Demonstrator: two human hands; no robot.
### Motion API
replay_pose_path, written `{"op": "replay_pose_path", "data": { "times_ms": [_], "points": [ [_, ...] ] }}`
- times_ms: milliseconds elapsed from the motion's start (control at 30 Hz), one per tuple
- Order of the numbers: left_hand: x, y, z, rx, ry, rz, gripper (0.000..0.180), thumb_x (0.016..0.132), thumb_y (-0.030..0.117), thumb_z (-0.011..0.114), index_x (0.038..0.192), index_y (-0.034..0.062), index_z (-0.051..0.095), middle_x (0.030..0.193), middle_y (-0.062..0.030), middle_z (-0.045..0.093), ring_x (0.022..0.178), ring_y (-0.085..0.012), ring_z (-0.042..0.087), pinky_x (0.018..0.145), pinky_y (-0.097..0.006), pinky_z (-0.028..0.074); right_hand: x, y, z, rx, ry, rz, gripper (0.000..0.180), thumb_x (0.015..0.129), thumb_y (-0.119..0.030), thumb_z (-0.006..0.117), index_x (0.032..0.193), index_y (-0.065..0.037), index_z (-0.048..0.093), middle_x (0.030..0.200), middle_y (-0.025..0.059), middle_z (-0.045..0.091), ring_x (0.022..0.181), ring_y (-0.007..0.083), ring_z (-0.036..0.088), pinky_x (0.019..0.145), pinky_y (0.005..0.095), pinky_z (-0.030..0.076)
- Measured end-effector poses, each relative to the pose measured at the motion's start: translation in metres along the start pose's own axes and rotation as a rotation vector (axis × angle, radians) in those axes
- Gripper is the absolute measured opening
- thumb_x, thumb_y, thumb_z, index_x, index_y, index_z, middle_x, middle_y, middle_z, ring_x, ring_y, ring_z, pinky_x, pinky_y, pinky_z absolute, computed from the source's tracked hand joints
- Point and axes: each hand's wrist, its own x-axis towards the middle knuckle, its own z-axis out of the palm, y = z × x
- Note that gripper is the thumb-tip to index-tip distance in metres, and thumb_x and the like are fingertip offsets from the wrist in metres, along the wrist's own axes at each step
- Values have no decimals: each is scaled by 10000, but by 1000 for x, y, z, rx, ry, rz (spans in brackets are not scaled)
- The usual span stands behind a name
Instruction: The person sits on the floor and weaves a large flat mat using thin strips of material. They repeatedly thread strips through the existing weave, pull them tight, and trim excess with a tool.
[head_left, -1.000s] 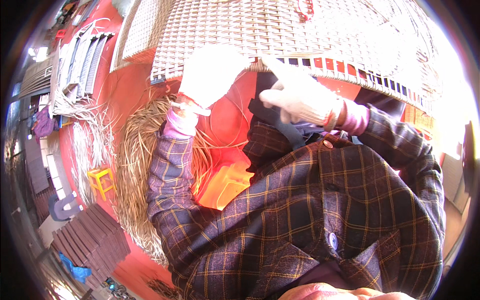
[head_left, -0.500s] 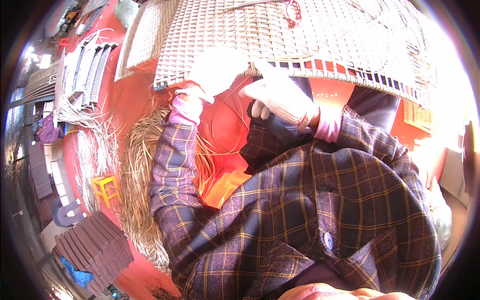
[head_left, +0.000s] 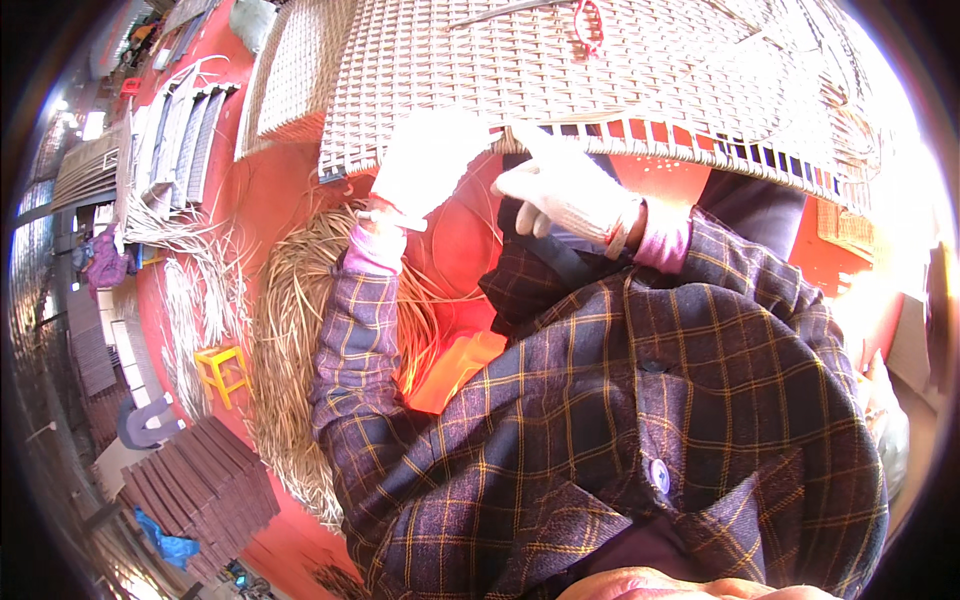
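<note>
Clock: read from view centre
Woven panels: 2; big pale one (head_left: 600,85) at 12 to 2, gaps along its lower edge; smaller one (head_left: 293,75) at 11
Hands: 2, both white-gloved
Left hand (head_left: 432,165): 1, between 11 and 12, over big panel's lower edge; glare hides the fingers, can't tell if gripping
Right hand (head_left: 578,195): 1, at 1; forefinger out to panel edge, other fingers curled, can't tell if a strand is pinched
Red loop (head_left: 590,44): 1, at 1, on big panel
Tan strand bundle (head_left: 285,345): 1 big, at 8 to 9
Yellow stool (head_left: 219,358): 1, near 8 to 9
Brown stack (head_left: 205,485): 1, at 8, pieces uncounted
</note>
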Motion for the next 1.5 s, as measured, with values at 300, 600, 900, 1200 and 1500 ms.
{"op": "replay_pose_path", "data": {
  "times_ms": [300,600,900,1200,1500],
  "points": [
    [4,-13,-1,127,129,197,269,869,127,698,1129,115,762,1041,-84,733,961,-280,693,830,-410,558,-8,-19,0,-184,1,-28,768,970,-202,631,1627,-45,265,1050,201,744,614,171,695,532,297,571],
    [1,-9,-5,103,107,124,240,841,118,670,1070,91,737,1015,-98,712,930,-304,685,807,-435,547,-4,-13,-3,-135,-6,-17,779,981,-174,620,1636,-6,233,1054,183,753,616,160,683,550,287,567],
    [17,18,8,186,327,169,216,853,123,650,1047,72,729,1004,-104,720,915,-299,698,763,-419,562,-18,-10,-3,-159,101,-123,471,1017,-176,589,1431,33,508,1044,145,757,672,164,700,654,302,578],
    [9,56,3,-80,447,-181,163,892,89,744,1046,36,749,1055,-123,722,962,-297,695,850,-394,558,46,-5,-26,-1156,429,-716,165,918,-185,651,954,-29,694,753,218,674,736,410,697,701,463,561],
    [-47,80,31,-315,657,-436,191,882,18,733,1072,7,749,946,-126,739,881,-287,721,797,-359,585,-5,-34,-95,-1048,278,-433,119,993,-99,582,1031,4,630,744,124,565,685,211,577,659,354,471]
  ]
}}
